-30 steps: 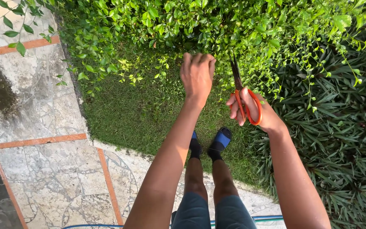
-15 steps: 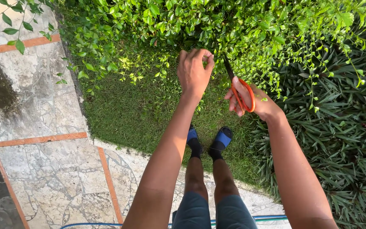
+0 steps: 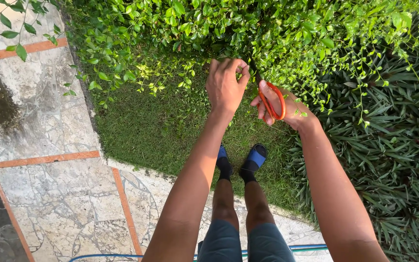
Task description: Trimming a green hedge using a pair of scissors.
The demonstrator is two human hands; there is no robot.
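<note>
Down by the leafy green bush (image 3: 248, 29), both hands are held close together over the grass (image 3: 146, 126). The left hand (image 3: 225, 87) is curled, with its fingertips pinched at the edge of the bush; what is pinched there is too small to be made out. The right hand (image 3: 280, 106) is wrapped around the orange handles of a pair of scissors (image 3: 270, 99), and fingers are pushed through the loops. Only a short dark bit of the blades is seen, just beside the left fingertips, and the rest is lost among the leaves, so it cannot be told if the blades are open or shut. Blue sandals (image 3: 250, 160) with dark socks are seen on the grass below, one partly hidden behind the left arm. Stone paving (image 3: 49, 145) with reddish strips is laid to the left. Long dark leaves of another plant (image 3: 394, 145) are spread on the right. A blue hose (image 3: 122, 255) is cut off at the bottom edge.
</note>
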